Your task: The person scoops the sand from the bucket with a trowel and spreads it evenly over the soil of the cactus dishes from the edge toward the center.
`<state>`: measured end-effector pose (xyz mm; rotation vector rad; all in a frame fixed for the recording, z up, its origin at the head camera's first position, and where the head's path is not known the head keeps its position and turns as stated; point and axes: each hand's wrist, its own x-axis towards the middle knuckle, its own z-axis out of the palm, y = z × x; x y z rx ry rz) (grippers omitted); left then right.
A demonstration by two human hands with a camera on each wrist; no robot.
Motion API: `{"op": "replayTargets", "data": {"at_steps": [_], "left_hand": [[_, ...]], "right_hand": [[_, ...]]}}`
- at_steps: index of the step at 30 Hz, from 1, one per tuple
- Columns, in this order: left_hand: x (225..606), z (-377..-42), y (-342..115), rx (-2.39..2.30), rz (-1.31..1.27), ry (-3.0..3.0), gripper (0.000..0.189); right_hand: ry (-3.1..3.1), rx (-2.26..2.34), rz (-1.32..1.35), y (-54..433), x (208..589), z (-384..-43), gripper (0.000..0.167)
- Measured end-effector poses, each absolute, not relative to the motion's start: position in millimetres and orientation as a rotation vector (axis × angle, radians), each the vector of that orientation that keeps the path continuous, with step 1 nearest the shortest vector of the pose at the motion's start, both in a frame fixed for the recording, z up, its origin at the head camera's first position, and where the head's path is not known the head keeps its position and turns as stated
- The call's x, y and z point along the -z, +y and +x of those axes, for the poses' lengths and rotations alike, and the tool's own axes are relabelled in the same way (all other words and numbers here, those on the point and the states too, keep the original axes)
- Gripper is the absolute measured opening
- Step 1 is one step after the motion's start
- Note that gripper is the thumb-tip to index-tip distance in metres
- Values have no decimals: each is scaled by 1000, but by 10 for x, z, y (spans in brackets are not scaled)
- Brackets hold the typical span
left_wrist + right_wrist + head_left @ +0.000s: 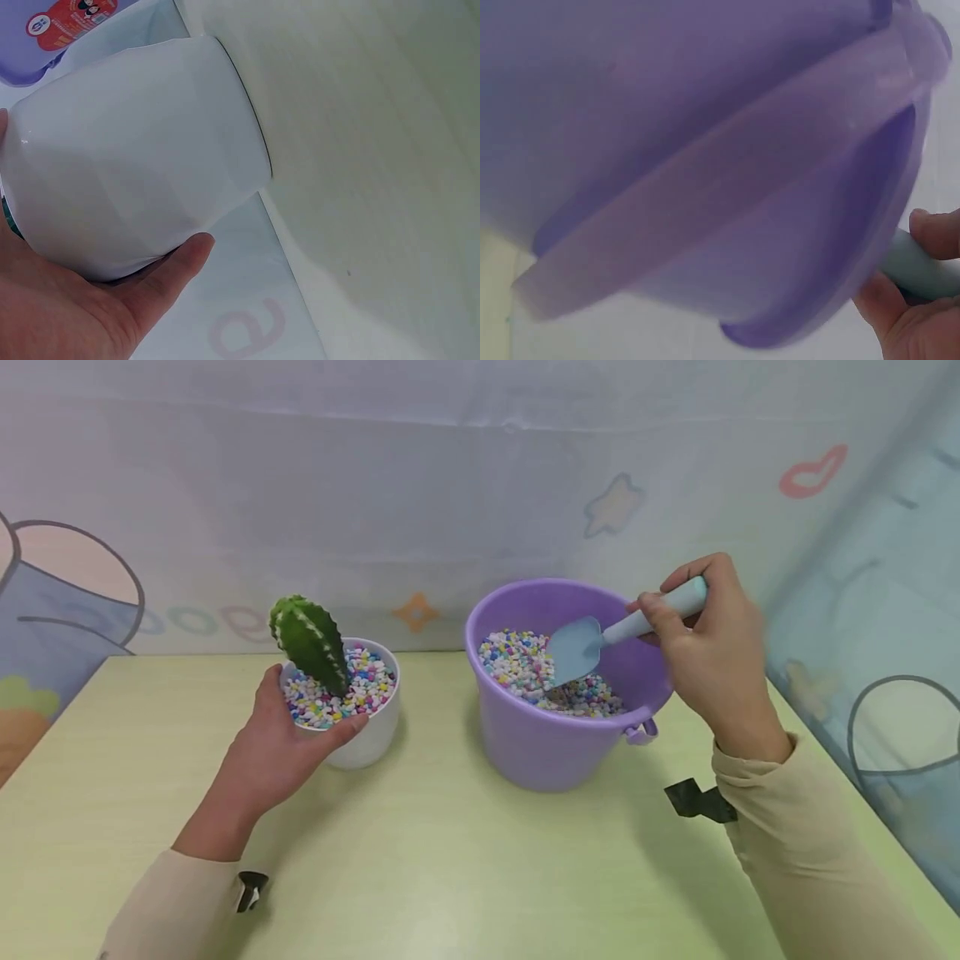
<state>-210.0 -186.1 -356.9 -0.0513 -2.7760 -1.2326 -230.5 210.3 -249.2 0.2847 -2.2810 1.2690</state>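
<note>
My left hand (273,752) grips a white flowerpot (375,727) near its rim, thumb on the near side. Colourful pebbles (371,681) fill the pot, and a green cactus (311,642) stands in them, leaning left. In the left wrist view the pot (135,150) shows its smooth white side. My right hand (712,652) holds a light-blue toy shovel (576,650) by its handle. The blade dips into similar pebbles (513,664) inside a purple bucket (555,752). From the right wrist the bucket (780,255) hides the blade; part of the handle (919,266) shows between the fingers.
The pot and bucket stand apart on a pale yellow-green table (450,860). Behind it hangs a printed cloth backdrop (420,485), with another side (892,610) at the right. The bucket's handle (727,172) hangs down along its outer wall.
</note>
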Motion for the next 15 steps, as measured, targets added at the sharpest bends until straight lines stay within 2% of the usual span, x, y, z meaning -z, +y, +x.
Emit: {"op": "replayTargets", "data": {"at_steps": [7, 15], "left_hand": [[3579, -2105, -1862, 1244, -35, -2800, 117], [3574, -2112, -1885, 1239, -29, -2800, 118]], "right_hand": [[-2168, -1258, 386, 1864, 2476, -2351, 22], [-2449, -959, 348, 1902, 2571, -2348, 19]]}}
